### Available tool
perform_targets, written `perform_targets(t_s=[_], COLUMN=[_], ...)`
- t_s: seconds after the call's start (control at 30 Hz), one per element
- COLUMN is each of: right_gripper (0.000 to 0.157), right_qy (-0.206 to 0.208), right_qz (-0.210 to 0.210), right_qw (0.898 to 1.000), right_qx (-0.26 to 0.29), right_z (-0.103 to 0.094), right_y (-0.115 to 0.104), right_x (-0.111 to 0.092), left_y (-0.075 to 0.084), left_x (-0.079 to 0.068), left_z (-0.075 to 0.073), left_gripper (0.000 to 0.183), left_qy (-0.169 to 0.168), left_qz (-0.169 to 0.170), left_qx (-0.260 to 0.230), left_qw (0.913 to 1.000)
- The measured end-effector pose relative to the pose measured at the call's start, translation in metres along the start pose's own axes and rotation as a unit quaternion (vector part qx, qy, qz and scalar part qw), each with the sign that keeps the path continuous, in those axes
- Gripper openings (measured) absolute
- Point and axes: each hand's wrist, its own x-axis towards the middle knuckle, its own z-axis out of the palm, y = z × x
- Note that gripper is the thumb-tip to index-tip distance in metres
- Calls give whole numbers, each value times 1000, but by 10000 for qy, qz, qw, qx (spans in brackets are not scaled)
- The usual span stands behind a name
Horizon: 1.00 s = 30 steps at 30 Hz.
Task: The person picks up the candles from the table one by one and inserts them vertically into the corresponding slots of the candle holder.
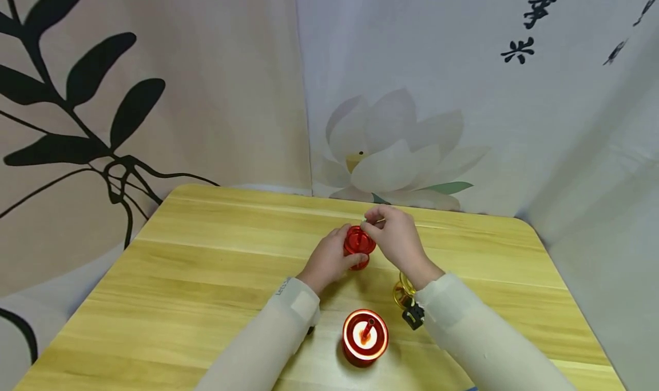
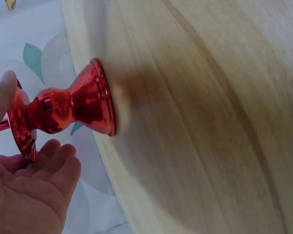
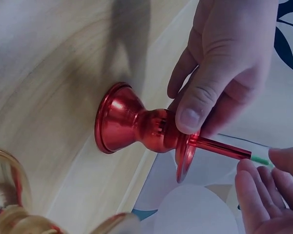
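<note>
My left hand [image 1: 326, 259] holds a red metallic candlestick [image 1: 358, 241] by its dish, the thumb pressed against it. In the right wrist view, the candlestick [image 3: 118, 118] has a flared base, a round bulb and a thin red tube [image 3: 223, 147] rising from the dish. A short green tip [image 3: 259, 159] sticks out of the tube's end. My right hand [image 1: 396, 238] pinches at that tip with thumb and fingers. The base [image 2: 94, 100] stands close over the tabletop in the left wrist view.
A second red round stand [image 1: 364, 356] with a bright rim and an upright tube stands nearer to me. A shiny gold stand [image 1: 403, 295] lies partly hidden under my right forearm. The wooden table [image 1: 206, 265] ends at a printed curtain [image 1: 247, 94] behind.
</note>
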Motion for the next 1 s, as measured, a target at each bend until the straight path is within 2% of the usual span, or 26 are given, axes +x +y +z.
perform_targets(t_s=[0.33, 0.63, 1.0], right_gripper=[19, 20, 22], right_qy=[0, -37, -122], right_qz=[-70, -122, 64], right_qw=[9997, 9994, 9991], right_qx=[-227, -333, -404], right_z=[-12, -22, -40], right_y=[-1, 3, 15], right_x=[-7, -12, -22], left_y=[1, -5, -1], left_x=[0, 0, 1], left_z=[0, 2, 4], left_gripper=[75, 82, 85], left_qy=[86, 186, 203], left_qz=[21, -314, -285], left_qx=[-79, -571, -680], left_qw=[9999, 9977, 9971])
